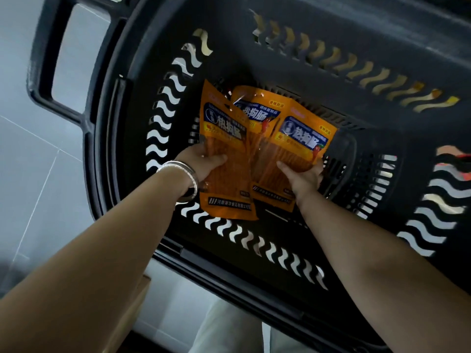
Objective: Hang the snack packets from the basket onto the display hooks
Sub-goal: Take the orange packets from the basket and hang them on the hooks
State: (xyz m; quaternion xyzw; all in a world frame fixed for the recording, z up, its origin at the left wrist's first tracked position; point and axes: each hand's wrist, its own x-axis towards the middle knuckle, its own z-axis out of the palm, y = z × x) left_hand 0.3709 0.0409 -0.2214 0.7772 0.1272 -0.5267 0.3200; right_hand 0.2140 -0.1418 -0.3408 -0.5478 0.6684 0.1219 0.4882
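Two bare forearms [107,238] reach down into the black basket [254,253], where three orange snack packets fan out low inside it. The glossy packets overlap, so a hasty lift could likely drag the middle packet [257,108] partway up and let it slip back. The left hand [204,165], a silver bangle [184,174] at the wrist, has its grip closed on the left packet [225,146], thumb across the front. The right hand [304,178] pinches the right packet [303,133] likewise; whether that grip also catches the middle one cannot be told. No display hooks are in view.

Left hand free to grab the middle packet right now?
Probably not: the left hand grips the left packet, which overlaps the middle packet; the right packet covers its other side.
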